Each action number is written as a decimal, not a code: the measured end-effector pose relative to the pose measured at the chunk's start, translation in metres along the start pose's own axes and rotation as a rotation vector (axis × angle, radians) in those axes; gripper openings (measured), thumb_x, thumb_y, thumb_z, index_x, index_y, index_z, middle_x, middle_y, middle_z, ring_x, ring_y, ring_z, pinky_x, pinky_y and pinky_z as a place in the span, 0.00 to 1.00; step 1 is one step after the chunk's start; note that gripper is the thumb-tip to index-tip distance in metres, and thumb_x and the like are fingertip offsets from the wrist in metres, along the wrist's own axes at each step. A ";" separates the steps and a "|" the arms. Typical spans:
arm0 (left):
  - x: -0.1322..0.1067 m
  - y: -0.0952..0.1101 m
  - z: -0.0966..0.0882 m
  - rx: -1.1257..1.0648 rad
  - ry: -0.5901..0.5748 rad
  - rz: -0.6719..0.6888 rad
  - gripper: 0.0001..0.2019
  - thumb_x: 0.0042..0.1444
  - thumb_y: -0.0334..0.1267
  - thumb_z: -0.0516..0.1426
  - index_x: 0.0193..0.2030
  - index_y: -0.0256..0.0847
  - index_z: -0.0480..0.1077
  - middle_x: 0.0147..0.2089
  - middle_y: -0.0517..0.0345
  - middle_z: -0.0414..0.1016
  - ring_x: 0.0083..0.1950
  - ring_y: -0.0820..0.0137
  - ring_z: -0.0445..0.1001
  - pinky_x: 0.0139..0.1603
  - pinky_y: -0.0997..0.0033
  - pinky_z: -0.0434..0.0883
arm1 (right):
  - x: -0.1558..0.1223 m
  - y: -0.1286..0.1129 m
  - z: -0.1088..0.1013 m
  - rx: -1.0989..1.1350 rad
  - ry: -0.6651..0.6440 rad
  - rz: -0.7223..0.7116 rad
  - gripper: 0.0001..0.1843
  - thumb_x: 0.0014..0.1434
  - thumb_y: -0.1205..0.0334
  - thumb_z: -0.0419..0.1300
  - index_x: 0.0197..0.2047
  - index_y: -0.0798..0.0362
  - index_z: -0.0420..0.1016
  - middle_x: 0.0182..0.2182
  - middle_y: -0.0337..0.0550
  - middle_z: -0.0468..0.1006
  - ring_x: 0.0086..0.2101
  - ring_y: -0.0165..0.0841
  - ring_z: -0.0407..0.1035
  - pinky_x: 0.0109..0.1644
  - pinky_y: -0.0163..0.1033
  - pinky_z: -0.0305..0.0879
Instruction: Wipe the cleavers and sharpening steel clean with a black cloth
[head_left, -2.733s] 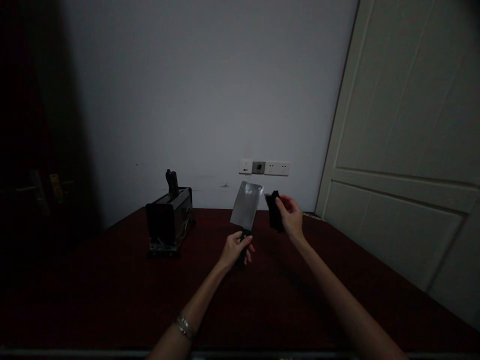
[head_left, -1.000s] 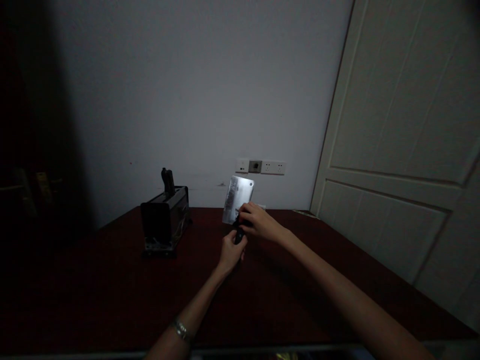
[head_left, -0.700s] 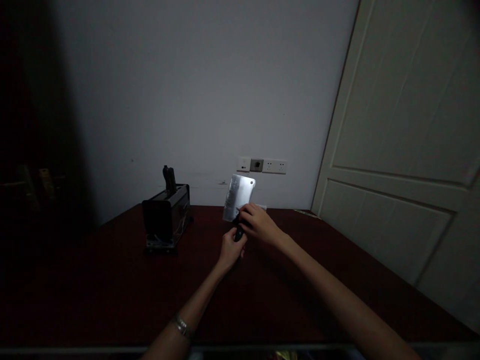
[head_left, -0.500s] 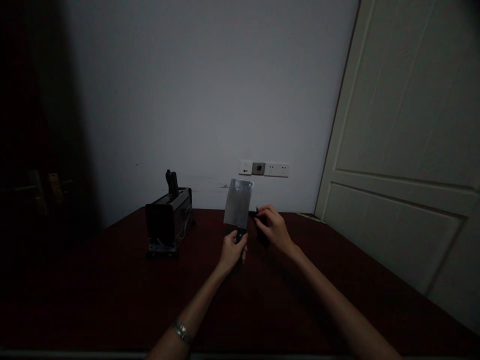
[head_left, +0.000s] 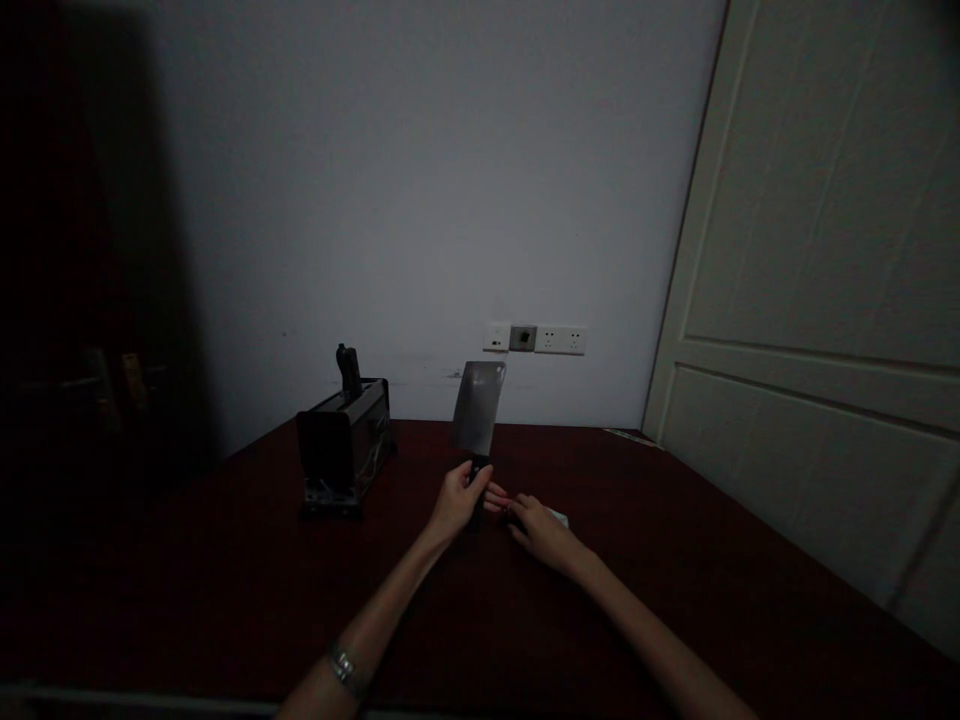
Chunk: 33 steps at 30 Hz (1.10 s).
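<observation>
My left hand (head_left: pixel 455 500) is closed round the black handle of a cleaver (head_left: pixel 478 408). The broad metal blade stands upright, leaning slightly right at its top. My right hand (head_left: pixel 546 532) is low over the table, just right of my left fingertips, with its fingers curled. Something dark shows at its fingertips, and a small pale flat piece (head_left: pixel 559 517) sticks out behind its knuckles. Whether these belong to one thing is too dark to tell. To the left stands a dark knife block (head_left: pixel 328 447) with black handles (head_left: pixel 349 372) rising from its top.
The dark red table (head_left: pixel 420 620) runs back to a pale wall with a row of sockets (head_left: pixel 561 340). A white panelled door (head_left: pixel 810 400) is along the right side. A thin flat strip (head_left: pixel 634 438) lies near the back right corner.
My right hand has come down and nearer to me, beside my left fingers. The dark thing it pinched is now mostly hidden. The cleaver stays upright in my left hand, slightly turned.
</observation>
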<state>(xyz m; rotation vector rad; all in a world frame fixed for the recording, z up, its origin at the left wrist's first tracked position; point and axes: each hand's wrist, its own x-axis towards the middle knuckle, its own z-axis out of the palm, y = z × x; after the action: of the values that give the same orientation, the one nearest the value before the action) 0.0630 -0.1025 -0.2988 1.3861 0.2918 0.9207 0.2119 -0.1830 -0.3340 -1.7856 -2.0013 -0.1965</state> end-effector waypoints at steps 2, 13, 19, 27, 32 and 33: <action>-0.001 0.001 -0.002 -0.005 -0.023 -0.002 0.21 0.45 0.54 0.57 0.33 0.37 0.58 0.23 0.54 0.74 0.25 0.65 0.75 0.26 0.68 0.72 | -0.001 -0.005 -0.010 0.070 0.055 0.020 0.13 0.51 0.65 0.56 0.43 0.53 0.70 0.40 0.49 0.72 0.41 0.38 0.66 0.45 0.44 0.63; 0.000 0.004 0.003 0.079 -0.063 0.061 0.18 0.51 0.55 0.52 0.33 0.40 0.58 0.28 0.55 0.75 0.29 0.68 0.75 0.30 0.72 0.70 | -0.009 -0.089 -0.041 0.180 0.196 0.155 0.11 0.55 0.56 0.52 0.38 0.52 0.68 0.23 0.43 0.74 0.25 0.36 0.70 0.28 0.38 0.61; 0.001 0.008 0.006 0.060 -0.108 0.058 0.18 0.51 0.55 0.51 0.34 0.39 0.59 0.28 0.54 0.75 0.31 0.66 0.75 0.36 0.68 0.70 | 0.002 -0.093 -0.027 0.179 0.161 0.234 0.20 0.58 0.59 0.47 0.51 0.59 0.58 0.32 0.55 0.76 0.30 0.42 0.73 0.29 0.39 0.60; 0.002 0.048 0.000 0.387 -0.266 -0.059 0.31 0.54 0.60 0.39 0.35 0.32 0.67 0.27 0.54 0.72 0.27 0.69 0.73 0.30 0.70 0.68 | 0.000 -0.103 -0.046 0.398 0.252 0.319 0.12 0.60 0.58 0.43 0.40 0.56 0.60 0.30 0.49 0.76 0.30 0.36 0.72 0.29 0.34 0.57; -0.006 0.103 -0.015 1.078 -0.236 0.346 0.19 0.58 0.46 0.46 0.39 0.34 0.71 0.35 0.51 0.74 0.35 0.67 0.73 0.38 0.68 0.69 | 0.002 -0.098 -0.072 0.369 0.256 0.400 0.11 0.59 0.57 0.43 0.34 0.54 0.60 0.23 0.44 0.72 0.24 0.34 0.67 0.25 0.33 0.53; -0.005 0.113 -0.015 1.189 -0.222 0.511 0.15 0.58 0.41 0.48 0.45 0.35 0.69 0.40 0.50 0.74 0.40 0.66 0.72 0.42 0.67 0.68 | 0.003 -0.098 -0.077 0.379 0.255 0.397 0.11 0.59 0.56 0.43 0.34 0.53 0.60 0.23 0.44 0.71 0.23 0.33 0.67 0.25 0.33 0.53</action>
<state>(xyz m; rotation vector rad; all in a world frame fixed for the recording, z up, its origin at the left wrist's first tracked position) 0.0065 -0.1049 -0.1996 2.7315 0.3343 1.0197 0.1346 -0.2253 -0.2459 -1.7600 -1.3684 0.0747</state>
